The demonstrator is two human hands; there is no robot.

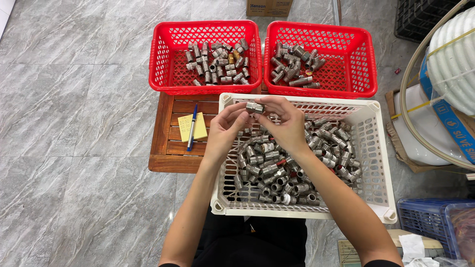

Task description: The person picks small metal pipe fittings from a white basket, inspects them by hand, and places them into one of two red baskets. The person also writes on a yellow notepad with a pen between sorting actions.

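Note:
Both hands meet over the far side of a white plastic basket (378, 163) filled with several silver metal pipe fittings (269, 170). My left hand (225, 129) and my right hand (286, 122) pinch one small silver fitting (255, 107) between their fingertips, held just above the basket's far rim. Beyond stand two red baskets: the left red basket (170, 59) and the right red basket (356, 54), each with several similar fittings lying inside.
The baskets rest on a low wooden slatted table (170, 158) that carries a yellow notepad (199, 127) and a blue pen (191, 127). Grey marble floor all around. White coiled hose (452, 49) and a blue crate (425, 217) stand at the right; a cardboard box (269, 7) sits behind.

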